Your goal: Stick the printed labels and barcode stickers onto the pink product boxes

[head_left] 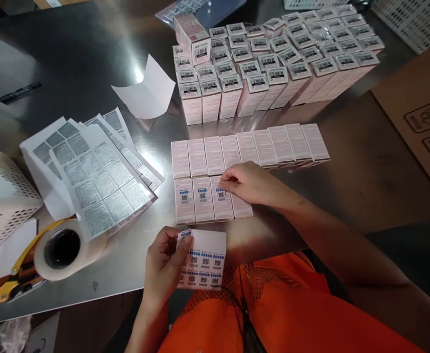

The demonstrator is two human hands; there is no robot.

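My left hand [166,262] grips a sheet of QR code stickers [205,267] by its upper left corner, thumb on top. The upper part of the sheet is bare backing. My right hand [246,181] has its fingers pinched together at the upper right corner of a QR code sticker [220,194] lying on the third box of the near row. Two boxes to its left bear the same kind of sticker, one on the leftmost box [184,206]. A fourth pink box [242,210] is partly under my hand. Behind stretches a row of pink boxes [213,156] without QR stickers on top.
Many upright boxes with barcode ends [210,100] stand at the back. Left lie printed label sheets [104,184], a curled white paper [146,93], a tape roll [62,250] and a yellow-handled tool [1,289]. A cardboard carton [417,117] borders the right.
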